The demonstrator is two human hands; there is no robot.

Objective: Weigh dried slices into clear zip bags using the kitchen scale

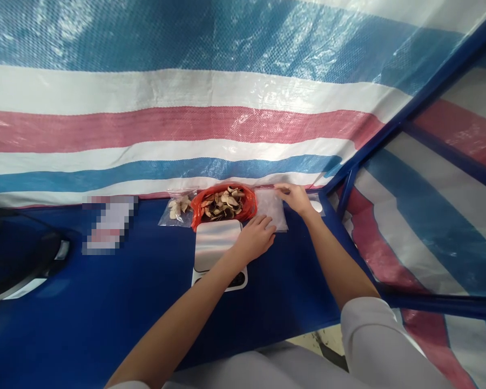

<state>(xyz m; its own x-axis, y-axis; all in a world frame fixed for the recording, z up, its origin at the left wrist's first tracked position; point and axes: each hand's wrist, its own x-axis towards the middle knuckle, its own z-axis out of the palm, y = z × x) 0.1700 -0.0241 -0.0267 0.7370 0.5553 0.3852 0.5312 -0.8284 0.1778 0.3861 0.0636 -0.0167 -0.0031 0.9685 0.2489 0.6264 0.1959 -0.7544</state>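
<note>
Beside a red plastic bag lies a flat stack of clear plastic bags (269, 205). My right hand (295, 198) is at the top right edge of the stack, thumb and fingertips pinched on the upper edge of a bag. At the stack's lower left corner, my left hand (257, 236) rests with its fingers stretched and slightly bent, holding nothing. Under my left forearm is a white kitchen scale (216, 246) with a shiny plate; the forearm partly hides its controls. The red plastic bag (249, 202) stands open behind the scale, full of dried brown slices (224, 204).
Left of the red bag lies a clear bag with pale dried pieces (179, 208). A small clear packet with a white round item (316, 206) is at the right. A blurred-out sheet (111, 224) and a black object (20, 259) are farther left. Blue frame bars (364, 146) border the right.
</note>
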